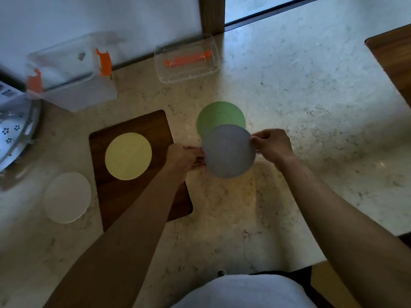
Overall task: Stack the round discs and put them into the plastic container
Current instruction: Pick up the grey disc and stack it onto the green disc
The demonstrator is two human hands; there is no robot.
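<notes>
1. Holding the grey disc [229, 151] by opposite rims, the left hand [181, 157] and right hand [272, 144] each had a closed grip on it above the bench [311, 103].
2. It looked thin, light and stiff, so rim pinches suited it.
3. Left lay the white disc [67, 197] and yellow disc [128, 156].
4. Farther sat the green disc [219, 115].
5. Farthest stood the open plastic container [188, 57].
</notes>
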